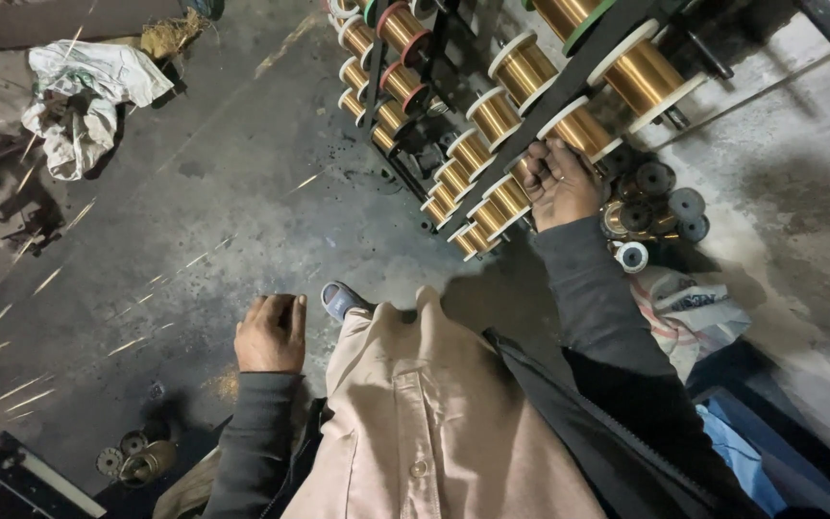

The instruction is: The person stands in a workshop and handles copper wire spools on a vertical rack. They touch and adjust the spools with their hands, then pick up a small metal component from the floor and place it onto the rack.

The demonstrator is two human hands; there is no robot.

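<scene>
At about one o'clock from the body, the right hand point(561, 183) is laid against a copper wire spool point(583, 130) mounted on a dark metal rack point(530, 120), where rows of like spools run up toward twelve o'clock. The fingers are curled over the spool's lower flange and its winding, pressed close together; whether a strand of wire is pinched under them cannot be told, since the fingertips are hidden behind the knuckles. The left hand point(271, 333) is held free at about nine o'clock, loosely closed into a soft fist, nothing visibly gripped, above the grey concrete floor point(194, 211). A slippered foot point(343, 300) is seen just beside it, toward twelve. Loose black-and-copper bobbins point(660, 197) lie on the floor at two o'clock, touching the rack's foot, and a crumpled white sack point(84, 96) rests well apart at ten o'clock. For the work at the spool to be done well, the winding is best touched lightly so the fine wire is not kinked or scratched, the flange rather than the wire is best gripped, and the neighbouring spools are best left undisturbed, as they sit close on either side.
</scene>
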